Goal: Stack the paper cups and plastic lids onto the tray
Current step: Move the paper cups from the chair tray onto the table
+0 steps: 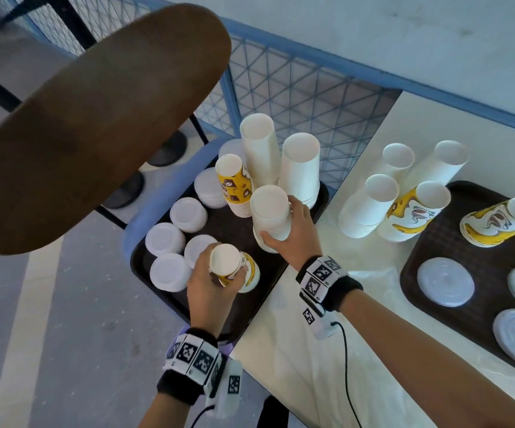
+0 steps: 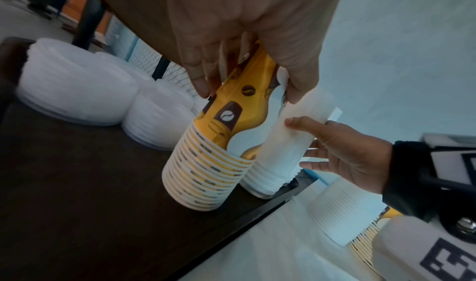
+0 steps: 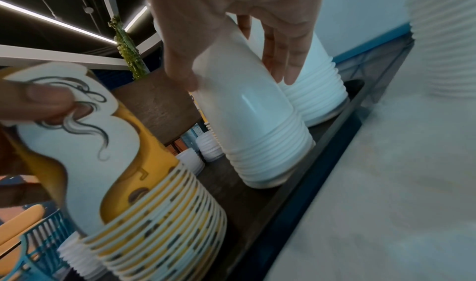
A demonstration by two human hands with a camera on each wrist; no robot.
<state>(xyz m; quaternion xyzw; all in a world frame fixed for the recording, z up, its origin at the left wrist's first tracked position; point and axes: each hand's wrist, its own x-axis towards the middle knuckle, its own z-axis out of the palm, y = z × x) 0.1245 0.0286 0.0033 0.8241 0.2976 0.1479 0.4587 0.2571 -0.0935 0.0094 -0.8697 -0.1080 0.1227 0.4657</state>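
Note:
A dark brown tray (image 1: 230,225) sits to the left of the white table. My left hand (image 1: 216,273) grips an upside-down stack of yellow-printed paper cups (image 1: 234,267) near the tray's front edge. The left wrist view shows this yellow stack (image 2: 206,163) with its rims down on the tray (image 2: 77,183) and my fingers (image 2: 198,82) around its top. My right hand (image 1: 290,223) holds an upside-down white cup stack (image 1: 270,214) close behind it. In the right wrist view the white stack (image 3: 252,122) stands on the tray (image 3: 257,204) beside the yellow stack (image 3: 144,204).
The tray also carries two tall white cup stacks (image 1: 259,149), another yellow stack (image 1: 234,183) and several lid stacks (image 1: 188,214). A second tray (image 1: 435,242) with lids (image 1: 446,281) and more cup stacks (image 1: 367,208) are on the white table. A brown round tabletop (image 1: 95,118) overhangs at left.

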